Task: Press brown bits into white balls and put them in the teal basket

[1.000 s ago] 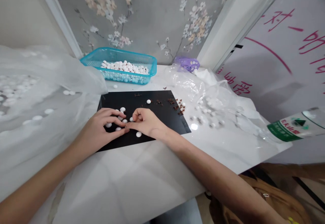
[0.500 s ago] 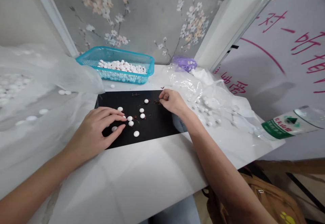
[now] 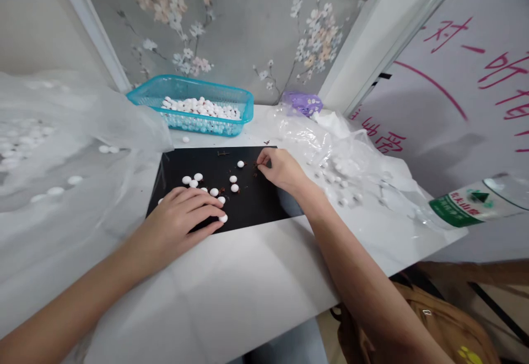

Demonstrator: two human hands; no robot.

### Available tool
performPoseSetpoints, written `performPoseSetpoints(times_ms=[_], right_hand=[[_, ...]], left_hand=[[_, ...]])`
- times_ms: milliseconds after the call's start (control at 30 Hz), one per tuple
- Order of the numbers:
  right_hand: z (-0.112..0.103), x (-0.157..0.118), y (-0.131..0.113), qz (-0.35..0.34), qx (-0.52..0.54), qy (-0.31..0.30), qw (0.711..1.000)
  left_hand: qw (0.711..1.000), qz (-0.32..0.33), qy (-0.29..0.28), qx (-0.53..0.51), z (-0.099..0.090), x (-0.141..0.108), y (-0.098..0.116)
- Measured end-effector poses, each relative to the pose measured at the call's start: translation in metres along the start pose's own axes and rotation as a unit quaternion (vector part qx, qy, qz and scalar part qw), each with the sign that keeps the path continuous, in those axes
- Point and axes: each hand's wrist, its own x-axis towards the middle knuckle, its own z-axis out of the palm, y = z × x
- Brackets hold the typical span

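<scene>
A black mat (image 3: 256, 204) lies on the white table, with several small white oval pieces (image 3: 234, 179) and tiny dark reddish-brown bits (image 3: 238, 191) scattered over it. My left hand (image 3: 185, 215) reaches over the mat's near left part. Its thumb and fingertips close around one white oval piece (image 3: 223, 218) near the front edge; other white pieces lie beside and partly under the fingers. At the mat's far right, my right hand (image 3: 283, 170) is closed in a pinch above a cluster of brown bits (image 3: 255, 167). Whatever is between those fingertips is too small to make out.
Behind the mat stands a blue plastic basket (image 3: 243, 112) holding many white pieces. Clear plastic bags with white pieces lie left (image 3: 91, 182) and right (image 3: 306, 135). A purple packet (image 3: 303, 103) sits at the back, and a labelled bottle (image 3: 467, 204) is at the right.
My left hand has moved right and toward the front edge, reaching a white oval piece there and uncovering others behind it. My right hand stays almost in place, still pinched.
</scene>
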Motion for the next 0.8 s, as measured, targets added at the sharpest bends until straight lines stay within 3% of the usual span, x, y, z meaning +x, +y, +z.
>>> performPoseSetpoints(times_ms=[133,233,333,467,533,700,800], right_hand=[[0.002,0.000,-0.004,-0.027,0.063,0.035,0.997],[0.003,-0.001,-0.012,-0.030,0.143,0.044,0.988],[0.003,-0.004,-0.022,-0.003,0.254,-0.016,0.967],[0.003,-0.010,-0.036,0.004,0.328,-0.124,0.936],[0.005,-0.013,-0.042,-0.034,0.317,-0.135,0.938],[0.021,-0.020,-0.054,-0.199,0.201,-0.120,0.952],[0.031,-0.026,-0.060,-0.252,0.136,-0.103,0.953]], left_hand=[[0.999,-0.029,0.026,-0.013,-0.001,0.002,0.002],[0.995,-0.086,0.051,-0.018,-0.001,0.002,0.001],[0.989,-0.131,0.064,-0.024,-0.002,0.001,-0.002],[0.992,-0.112,0.049,-0.036,-0.003,0.000,-0.007],[0.994,-0.099,0.032,-0.039,-0.005,0.000,-0.010],[0.995,-0.101,0.000,0.005,-0.009,0.000,-0.018],[0.996,-0.092,-0.001,0.015,-0.009,-0.001,-0.024]])
